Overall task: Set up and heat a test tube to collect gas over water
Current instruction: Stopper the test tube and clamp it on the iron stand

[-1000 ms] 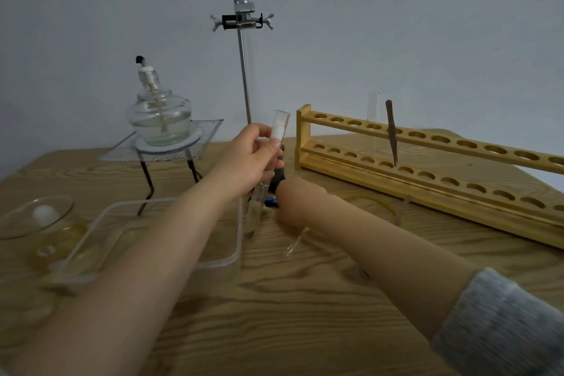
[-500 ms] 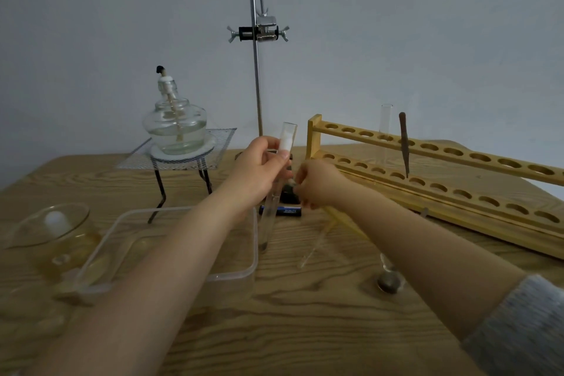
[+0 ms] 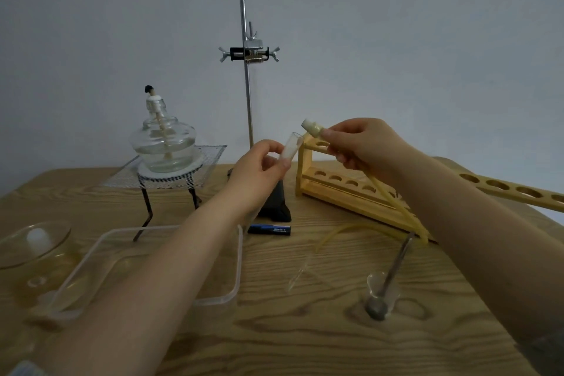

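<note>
My left hand (image 3: 259,169) grips a glass test tube (image 3: 292,146) near its open mouth, tilted up to the right, with a white plug inside the neck. My right hand (image 3: 360,143) holds a pale rubber stopper (image 3: 312,127) just above and right of the tube's mouth, not touching it. A yellowish rubber hose (image 3: 399,207) runs from the stopper down to the table, ending in a glass tip (image 3: 297,276). A retort stand rod (image 3: 245,70) with a clamp (image 3: 249,53) rises behind my hands.
An alcohol lamp (image 3: 163,143) stands on wire gauze over a tripod (image 3: 171,175) at left. A clear plastic tub (image 3: 236,268) and a glass dish (image 3: 33,243) lie front left. A wooden test tube rack (image 3: 351,189), a battery (image 3: 269,229) and a small beaker with a spatula (image 3: 383,293) are to the right.
My right hand has lifted the stopper with its hose off the table up to the tube's mouth. My left hand kept hold of the tube. The view has tilted upward.
</note>
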Tool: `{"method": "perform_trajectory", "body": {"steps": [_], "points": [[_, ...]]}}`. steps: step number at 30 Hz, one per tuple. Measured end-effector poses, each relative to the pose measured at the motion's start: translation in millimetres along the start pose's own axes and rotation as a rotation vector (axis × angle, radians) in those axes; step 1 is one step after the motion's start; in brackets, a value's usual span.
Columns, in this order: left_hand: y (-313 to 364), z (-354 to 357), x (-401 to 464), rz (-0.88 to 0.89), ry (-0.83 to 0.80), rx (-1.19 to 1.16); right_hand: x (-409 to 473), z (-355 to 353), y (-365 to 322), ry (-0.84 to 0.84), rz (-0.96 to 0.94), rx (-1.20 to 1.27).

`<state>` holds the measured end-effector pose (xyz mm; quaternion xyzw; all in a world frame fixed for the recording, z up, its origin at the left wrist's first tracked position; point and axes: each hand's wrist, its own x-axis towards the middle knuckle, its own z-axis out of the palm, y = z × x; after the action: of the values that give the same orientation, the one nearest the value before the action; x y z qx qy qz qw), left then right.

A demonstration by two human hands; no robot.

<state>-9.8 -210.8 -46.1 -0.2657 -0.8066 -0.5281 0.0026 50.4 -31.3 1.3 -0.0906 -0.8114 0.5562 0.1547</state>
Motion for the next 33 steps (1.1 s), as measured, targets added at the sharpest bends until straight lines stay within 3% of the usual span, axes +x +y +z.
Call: {"method": "perform_trajectory", "body": {"steps": [7, 16, 24, 33], "points": [[1.2, -1.9, 7.1, 0.073, 0.005, 0.169, 0.1, -8.0, -2.0, -0.029, -0.075, -0.211], [-8.5, -6.5, 3.7, 0.150, -0.090, 0.341, 4.9, -8.7, 0.9, -0.186, -0.144, -0.501], [-16.4, -8.7, -1.9, 0.187, -0.138, 0.375, 3.7, -5.2, 11.3, -0.307, -0.121, -0.463], [-20.8, 3.1, -4.5, 0.213, -0.093, 0.337, -0.1, -9.3, 15.6, -0.298, -0.029, -0.404]]}}
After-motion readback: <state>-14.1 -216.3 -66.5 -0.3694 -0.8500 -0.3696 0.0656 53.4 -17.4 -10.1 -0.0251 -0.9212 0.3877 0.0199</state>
